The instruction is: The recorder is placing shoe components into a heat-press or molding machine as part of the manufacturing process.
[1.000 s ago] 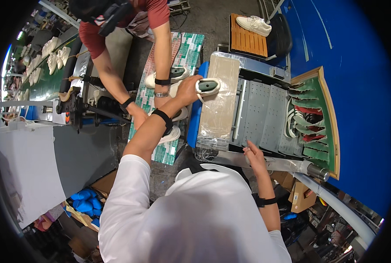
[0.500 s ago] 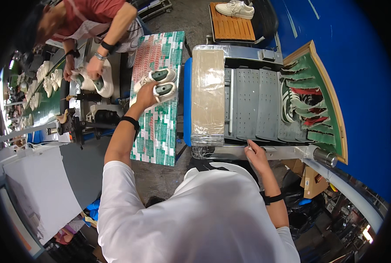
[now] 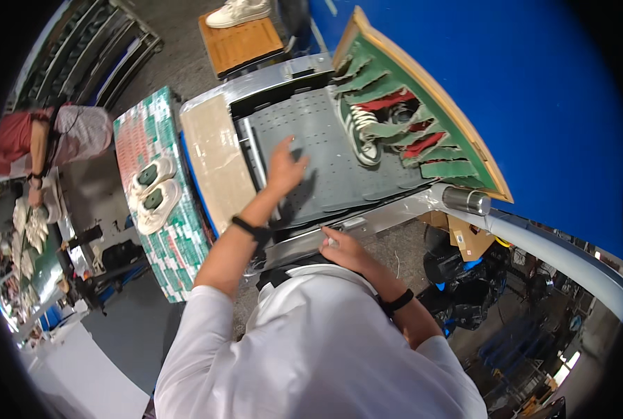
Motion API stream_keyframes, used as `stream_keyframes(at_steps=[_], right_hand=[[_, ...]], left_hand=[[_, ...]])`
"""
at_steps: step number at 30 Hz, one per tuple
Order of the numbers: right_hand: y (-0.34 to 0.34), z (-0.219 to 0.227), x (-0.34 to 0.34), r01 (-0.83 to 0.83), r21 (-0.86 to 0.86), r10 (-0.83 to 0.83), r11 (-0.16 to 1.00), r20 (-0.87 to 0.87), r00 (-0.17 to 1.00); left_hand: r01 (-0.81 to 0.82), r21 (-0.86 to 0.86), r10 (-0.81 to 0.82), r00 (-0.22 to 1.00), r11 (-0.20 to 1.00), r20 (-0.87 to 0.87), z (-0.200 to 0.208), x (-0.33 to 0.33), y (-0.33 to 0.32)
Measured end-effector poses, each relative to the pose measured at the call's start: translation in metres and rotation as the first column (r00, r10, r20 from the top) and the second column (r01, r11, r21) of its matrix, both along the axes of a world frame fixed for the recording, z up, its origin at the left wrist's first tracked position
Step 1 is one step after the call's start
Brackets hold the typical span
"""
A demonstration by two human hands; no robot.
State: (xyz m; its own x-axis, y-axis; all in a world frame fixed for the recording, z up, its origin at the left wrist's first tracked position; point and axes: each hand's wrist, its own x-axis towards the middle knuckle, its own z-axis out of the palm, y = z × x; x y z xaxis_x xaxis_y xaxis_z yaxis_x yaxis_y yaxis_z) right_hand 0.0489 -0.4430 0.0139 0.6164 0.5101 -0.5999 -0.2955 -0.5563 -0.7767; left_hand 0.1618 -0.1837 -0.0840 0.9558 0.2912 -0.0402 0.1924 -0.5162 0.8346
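My left hand (image 3: 287,167) reaches over the grey perforated slat conveyor (image 3: 304,122), fingers spread and nothing in them. Beyond its fingertips, a green sneaker (image 3: 362,136) with white laces and stripes lies on the slats. A second dark shoe (image 3: 402,112) shows partly behind the torn green and red curtain strips (image 3: 423,143). My right hand (image 3: 344,251) is at the conveyor's near metal rail (image 3: 384,216), fingers curled; a small pale thing shows at them, too small to name. To the left, a pair of white sneakers (image 3: 158,202) with dark green insoles sits on the green-and-white patterned table (image 3: 175,262).
A wooden-framed panel (image 3: 433,105) holds the curtain at the conveyor's right end. A tan wrapped cover (image 3: 219,157) lies across its left end. At the back, a white sneaker (image 3: 238,12) rests on a slatted wooden stool (image 3: 240,45). Another person (image 3: 39,140) works at far left.
My left hand has let go of the white sneakers and moved right over the conveyor. The view has turned right. More of the green sneaker is out from the curtain.
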Motion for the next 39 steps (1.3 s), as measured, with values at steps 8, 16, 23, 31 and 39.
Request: stream_keyframes(at_steps=[8,16,23,31,39], right_hand=[[-0.082,0.018,-0.003,0.114,-0.087,-0.117,0.99,-0.033,0.993],[-0.117,-0.005,-0.008,0.378,0.005,-0.362,0.926,-0.276,0.89],[-0.117,-0.014,-0.02,0.419,-0.005,-0.404,0.908,-0.273,0.873],[-0.119,0.002,-0.022,0.478,-0.015,-0.465,0.878,-0.262,0.846],[-0.115,-0.01,-0.042,0.408,-0.069,-0.413,0.91,-0.196,0.889]], left_hand=[[-0.254,-0.163,0.169,0.897,0.953,-0.408,0.011,0.098,-0.189],[0.554,0.343,-0.525,0.832,0.759,-0.18,0.04,0.052,-0.185],[0.602,0.178,-0.502,0.767,0.779,-0.399,0.044,0.122,-0.229],[0.59,0.08,-0.433,0.671,0.804,-0.602,0.041,0.146,-0.218],[0.829,0.213,-0.582,0.523,0.517,-0.623,0.051,0.057,-0.115]])
